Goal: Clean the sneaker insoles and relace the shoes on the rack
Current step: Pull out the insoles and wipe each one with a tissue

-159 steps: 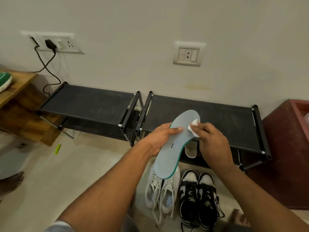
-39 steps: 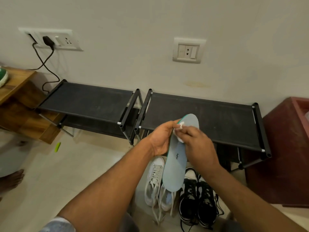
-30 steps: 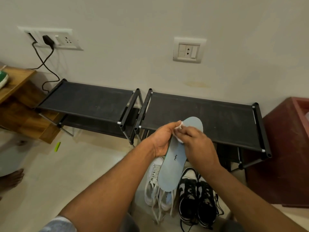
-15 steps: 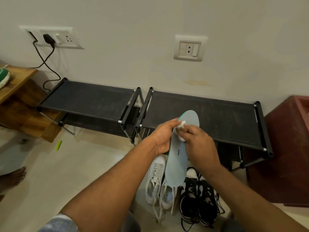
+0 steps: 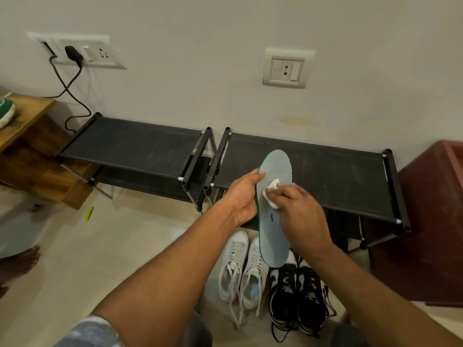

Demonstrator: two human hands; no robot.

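Both hands work at chest height in front of the racks. Left hand point(image 5: 244, 196) grips the insole point(image 5: 275, 166) along its left edge, thumb laid on the front face and fingers curled behind it. Right hand point(image 5: 299, 214) pinches a small white wad point(image 5: 271, 194) between fingertips and thumb and presses it flat against the insole's face, just below the forefoot.

The insole is held lengthwise, rounded toe end up and heel end down, tilted slightly to the left. Its face is a pale grey-blue with a matte, even look; a thin teal rim runs down the left edge, and a small dark printed mark sits near the middle, beside the right hand. It hangs before the right shoe rack point(image 5: 345, 176), with its heel end over the shoes on the floor.

Below it stand a pair of white sneakers point(image 5: 239, 269), laces loose and trailing, and just to their right a black-and-white pair point(image 5: 298, 299) with dark laces spilling onto the floor. A second black rack point(image 5: 130, 144) adjoins the first on the left. Further left, a wooden table point(image 5: 27, 113) carries a green-and-white shoe point(image 5: 6, 111) at the frame edge. A wall socket point(image 5: 285, 68) sits above the right rack, and a reddish-brown cabinet point(image 5: 426, 221) stands at the right
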